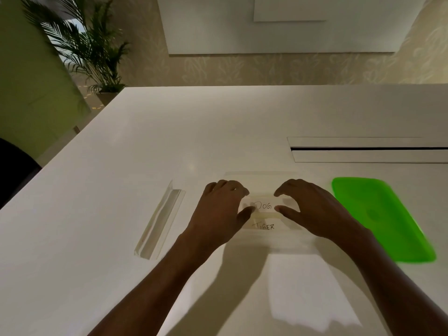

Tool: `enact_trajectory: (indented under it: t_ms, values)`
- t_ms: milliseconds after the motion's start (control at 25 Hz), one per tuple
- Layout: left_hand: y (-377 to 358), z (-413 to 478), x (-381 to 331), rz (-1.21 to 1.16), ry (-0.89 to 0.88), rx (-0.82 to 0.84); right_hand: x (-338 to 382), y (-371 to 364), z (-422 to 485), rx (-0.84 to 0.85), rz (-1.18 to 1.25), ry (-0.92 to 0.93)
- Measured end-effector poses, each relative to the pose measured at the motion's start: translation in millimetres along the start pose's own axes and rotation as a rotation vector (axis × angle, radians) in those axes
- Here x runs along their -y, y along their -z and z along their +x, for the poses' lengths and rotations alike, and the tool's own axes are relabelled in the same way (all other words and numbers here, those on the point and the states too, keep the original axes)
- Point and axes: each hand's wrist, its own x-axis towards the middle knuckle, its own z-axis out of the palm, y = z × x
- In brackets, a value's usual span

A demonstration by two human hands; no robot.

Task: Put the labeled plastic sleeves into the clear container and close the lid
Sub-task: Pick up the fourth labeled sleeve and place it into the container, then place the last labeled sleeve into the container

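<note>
The clear container (263,175) stands open on the white table in front of me. Inside it lie two plastic sleeves, one labeled DOG (264,206) and one labeled TIGER (264,226) nearer to me. My left hand (219,209) and right hand (312,209) hover over the container. Each has its thumb and curled fingers on one end of the DOG sleeve. A third clear sleeve (161,220) lies on the table to the left; its label cannot be read. The green lid (380,219) lies flat to the right of the container.
A long cable slot (368,149) is cut into the table at the back right. A potted palm (97,52) stands on the floor beyond the table's far left corner. A dark chair back (14,166) shows at the left edge.
</note>
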Motion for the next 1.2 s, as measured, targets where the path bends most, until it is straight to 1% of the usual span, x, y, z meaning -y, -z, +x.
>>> enact_trajectory:
  t_ms: [160,360,520,600,680,760,880,960,1080,1200]
  values:
    - [8,-30,22,-0.078,0.088,-0.176,31,-6,4,-0.179,0.126,0.011]
    - [17,-67,72,-0.149,0.244,-0.213,91,-20,16,-0.34,0.28,0.069]
    - [17,-94,110,-0.165,0.385,-0.191,150,-36,35,-0.329,0.335,0.165]
    - [13,-104,127,-0.189,0.452,-0.148,181,-50,49,-0.286,0.354,0.211]
    - [8,-111,140,-0.231,0.482,-0.107,207,-67,65,-0.22,0.418,0.202]
    - [3,-117,149,-0.267,0.506,-0.082,226,-85,85,-0.161,0.488,0.123]
    - [-5,-124,157,-0.294,0.516,-0.064,238,-106,115,-0.17,0.569,-0.061]
    - [-10,-128,159,-0.322,0.52,-0.056,239,-118,135,-0.147,0.555,-0.179]
    - [-17,-132,161,-0.377,0.532,-0.071,237,-130,161,-0.039,0.556,-0.345]
    - [-22,-135,160,-0.408,0.511,-0.074,232,-139,177,0.005,0.568,-0.448]
